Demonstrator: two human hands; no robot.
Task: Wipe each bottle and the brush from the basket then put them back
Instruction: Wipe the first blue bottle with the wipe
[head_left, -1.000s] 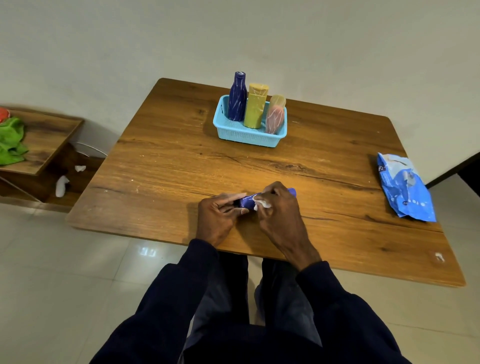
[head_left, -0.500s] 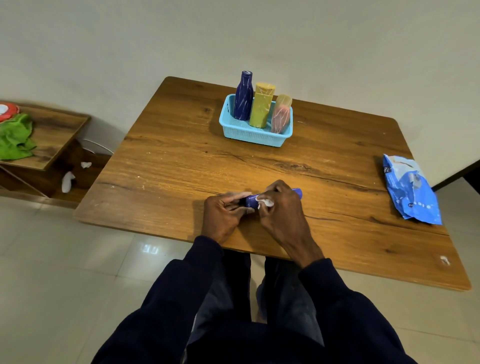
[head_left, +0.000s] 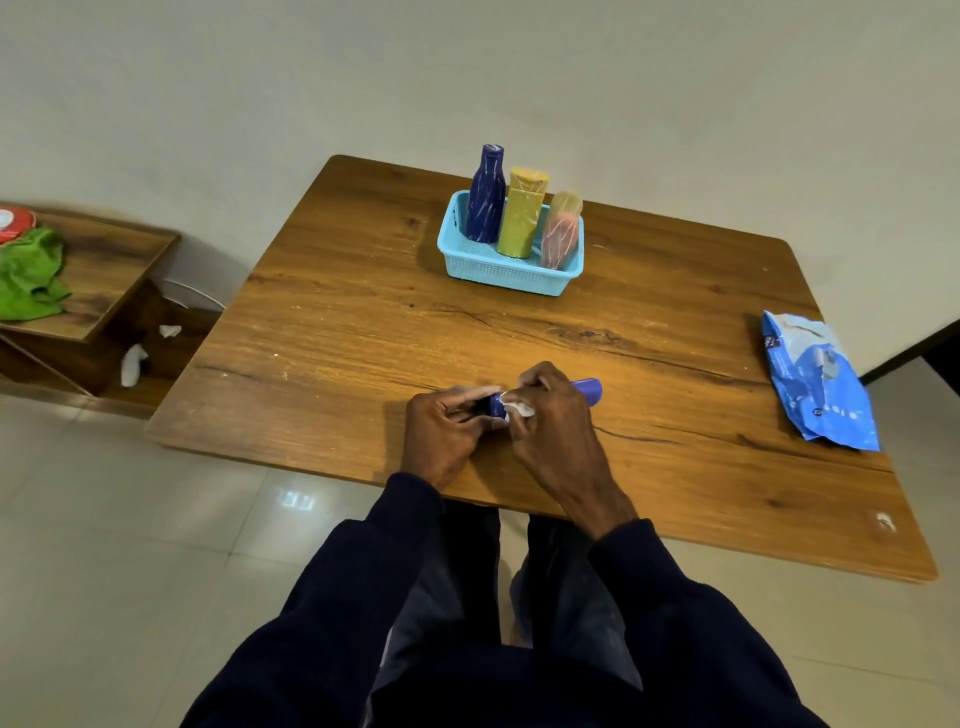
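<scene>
- At the near edge of the table (head_left: 363, 338), gripping one end of the blue brush (head_left: 589, 388) with the left hand (head_left: 441, 436), fingers curled round it.
- Pinching a white wipe (head_left: 519, 409) against its shaft with the right hand (head_left: 556, 431).
- Could slip and roll off the edge if loosened mid-stroke.
- May leave the end under the left grip unwiped.
- Might topple the bottles (head_left: 522, 218) crowded upright in the basket (head_left: 498, 273) when going back in.

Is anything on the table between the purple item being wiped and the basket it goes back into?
Nothing visible lies on the table between the purple item and the basket. The blue bottle, yellow bottle and pink bottle stand inside it.
</scene>
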